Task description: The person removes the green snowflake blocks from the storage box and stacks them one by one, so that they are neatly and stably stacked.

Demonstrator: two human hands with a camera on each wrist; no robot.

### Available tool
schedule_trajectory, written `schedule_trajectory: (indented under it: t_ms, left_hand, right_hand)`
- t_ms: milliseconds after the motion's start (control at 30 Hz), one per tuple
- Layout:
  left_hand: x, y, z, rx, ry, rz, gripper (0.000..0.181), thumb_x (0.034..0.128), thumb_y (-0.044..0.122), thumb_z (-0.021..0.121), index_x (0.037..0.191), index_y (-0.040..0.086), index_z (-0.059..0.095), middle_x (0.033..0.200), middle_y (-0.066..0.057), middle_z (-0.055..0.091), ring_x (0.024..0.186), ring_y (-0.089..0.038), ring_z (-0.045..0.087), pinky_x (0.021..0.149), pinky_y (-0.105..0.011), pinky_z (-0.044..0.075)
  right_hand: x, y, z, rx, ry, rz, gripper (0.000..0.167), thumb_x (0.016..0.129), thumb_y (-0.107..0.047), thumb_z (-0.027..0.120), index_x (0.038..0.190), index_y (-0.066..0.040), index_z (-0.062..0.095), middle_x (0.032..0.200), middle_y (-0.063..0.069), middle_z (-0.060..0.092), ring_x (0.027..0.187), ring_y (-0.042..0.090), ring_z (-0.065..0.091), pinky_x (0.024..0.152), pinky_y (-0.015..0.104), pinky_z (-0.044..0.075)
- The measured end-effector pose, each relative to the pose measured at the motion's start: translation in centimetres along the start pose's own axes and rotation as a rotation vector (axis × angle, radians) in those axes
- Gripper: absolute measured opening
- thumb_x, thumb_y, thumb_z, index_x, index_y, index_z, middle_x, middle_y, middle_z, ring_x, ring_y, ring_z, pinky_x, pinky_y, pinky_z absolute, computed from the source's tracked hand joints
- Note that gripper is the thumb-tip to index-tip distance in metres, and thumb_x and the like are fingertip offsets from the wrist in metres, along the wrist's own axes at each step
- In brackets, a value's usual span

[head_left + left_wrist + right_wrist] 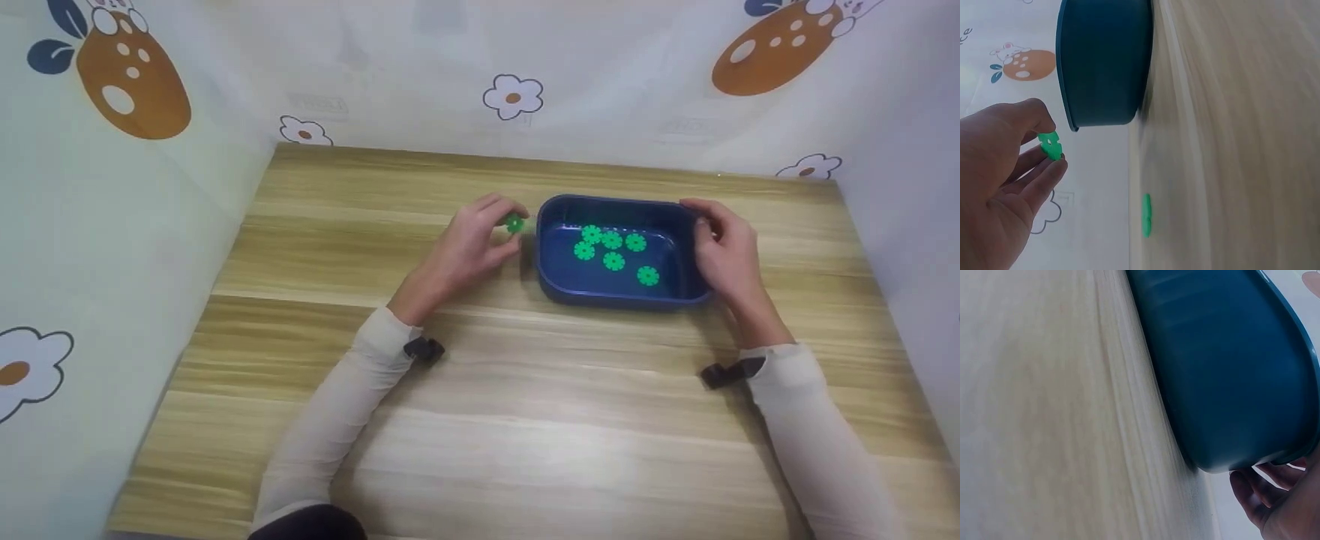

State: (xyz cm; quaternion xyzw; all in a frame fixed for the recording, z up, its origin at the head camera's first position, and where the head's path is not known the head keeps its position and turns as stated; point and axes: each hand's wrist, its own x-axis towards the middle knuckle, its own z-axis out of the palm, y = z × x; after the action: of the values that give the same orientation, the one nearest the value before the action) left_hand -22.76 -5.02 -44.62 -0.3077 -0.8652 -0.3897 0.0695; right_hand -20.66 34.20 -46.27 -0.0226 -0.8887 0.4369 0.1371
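Note:
My left hand (471,244) pinches a green notched plastic disc (514,223) between thumb and fingers, just left of a dark blue rectangular tub (622,303). The left wrist view shows that pinched disc (1050,145) beside the tub's outer wall (1107,62), apart from it. Several matching green discs (613,261) lie spread on the tub's floor. At the tub's right end, my right hand (729,251) grips the rim, thumb on the near side; in the right wrist view its fingers (1249,498) curl against the wall.
One more green disc (1147,215) lies on the tabletop in the left wrist view; the head view does not show it. The wood-grain table (487,420) is bordered by a patterned back wall (420,82) and by side walls to the left and right.

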Motion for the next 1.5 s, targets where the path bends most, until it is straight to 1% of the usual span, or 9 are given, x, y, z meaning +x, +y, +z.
schedule_trajectory:
  t_ms: [200, 400, 567, 667, 833, 967, 1133, 1233, 1500]
  left_hand:
    - [-0.7, -0.8, -0.8, -0.006, 0.002, -0.031, 0.024, 0.0962, 0.005, 0.073, 0.12, 0.007, 0.072, 0.122, -0.008, 0.075, 0.114, -0.019, 0.072, 0.103, -0.033, 0.061]
    - [-1.1, -1.6, -1.5, 0.028, -0.013, -0.042, 0.025, 0.0961, 0.006, 0.072, 0.121, 0.007, 0.072, 0.122, -0.008, 0.075, 0.113, -0.02, 0.07, 0.103, -0.036, 0.06]
    - [-1.3, -2.4, -1.9, 0.061, -0.069, -0.073, 0.027, 0.0943, 0.005, 0.073, 0.121, 0.005, 0.073, 0.121, -0.013, 0.075, 0.11, -0.025, 0.07, 0.098, -0.038, 0.061]
    - [-1.5, -2.9, -2.1, 0.088, -0.125, -0.096, 0.028, 0.0931, 0.003, 0.072, 0.121, 0.002, 0.074, 0.12, -0.016, 0.075, 0.109, -0.029, 0.07, 0.096, -0.04, 0.061]
    - [-1.9, -3.5, -2.2, 0.125, -0.208, -0.126, 0.03, 0.0914, 0.002, 0.072, 0.121, -0.002, 0.075, 0.119, -0.019, 0.074, 0.11, -0.033, 0.069, 0.098, -0.044, 0.06]
    - [-2.0, -3.7, -2.3, 0.145, -0.233, -0.13, 0.03, 0.0909, 0.003, 0.072, 0.12, -0.002, 0.075, 0.117, -0.019, 0.074, 0.108, -0.033, 0.069, 0.097, -0.045, 0.06]
    - [-2.0, -3.8, -2.4, 0.177, -0.247, -0.144, 0.027, 0.0926, 0.005, 0.073, 0.119, -0.001, 0.076, 0.116, -0.018, 0.074, 0.105, -0.031, 0.07, 0.095, -0.044, 0.061]
    - [-2.0, -3.9, -2.4, 0.187, -0.255, -0.135, 0.024, 0.0927, 0.005, 0.074, 0.116, 0.0, 0.076, 0.113, -0.017, 0.075, 0.103, -0.031, 0.071, 0.094, -0.044, 0.061]
    - [-2.0, -4.0, -2.5, 0.193, -0.266, -0.109, 0.021, 0.0926, 0.006, 0.074, 0.113, 0.0, 0.077, 0.108, -0.017, 0.076, 0.098, -0.031, 0.071, 0.091, -0.045, 0.061]
  right_hand:
    - [0.1, 0.4, 0.2, 0.012, 0.027, -0.03, 0.04, 0.107, -0.005, 0.047, 0.133, -0.01, 0.076, 0.134, 0.012, 0.076, 0.097, 0.003, 0.063, 0.085, 0.015, 0.045]
    - [0.0, 0.4, 0.2, 0.009, 0.023, -0.029, 0.04, 0.107, -0.006, 0.046, 0.134, -0.01, 0.076, 0.135, 0.013, 0.076, 0.1, 0.001, 0.064, 0.087, 0.014, 0.045]
    - [0.0, 0.3, 0.2, 0.007, 0.003, -0.012, 0.04, 0.108, -0.007, 0.046, 0.136, -0.011, 0.075, 0.138, 0.012, 0.074, 0.107, 0.005, 0.064, 0.091, 0.014, 0.046]
    - [-0.1, 0.2, 0.1, 0.008, -0.01, 0.003, 0.04, 0.109, -0.009, 0.046, 0.137, -0.011, 0.074, 0.14, 0.011, 0.073, 0.111, 0.007, 0.064, 0.093, 0.015, 0.046]
    - [0.0, 0.0, -0.1, 0.004, -0.022, 0.015, 0.04, 0.11, -0.01, 0.046, 0.138, -0.011, 0.073, 0.141, 0.011, 0.072, 0.113, 0.007, 0.064, 0.095, 0.016, 0.046]
    - [0.0, 0.0, -0.1, 0.004, -0.028, 0.017, 0.04, 0.11, -0.011, 0.046, 0.139, -0.011, 0.073, 0.141, 0.011, 0.072, 0.112, 0.006, 0.063, 0.094, 0.016, 0.046]
    - [0.1, 0.1, 0.0, -0.012, -0.013, -0.008, 0.04, 0.109, -0.009, 0.045, 0.137, -0.01, 0.074, 0.139, 0.013, 0.073, 0.103, 0.003, 0.064, 0.088, 0.014, 0.046]
    - [0.1, 0.2, 0.0, -0.018, -0.009, -0.017, 0.04, 0.109, -0.009, 0.045, 0.137, -0.009, 0.074, 0.138, 0.014, 0.074, 0.098, 0.003, 0.063, 0.085, 0.013, 0.046]
    - [0.1, 0.2, -0.1, -0.018, -0.009, -0.01, 0.04, 0.109, -0.008, 0.045, 0.137, -0.009, 0.074, 0.138, 0.015, 0.073, 0.102, 0.003, 0.062, 0.088, 0.013, 0.046]
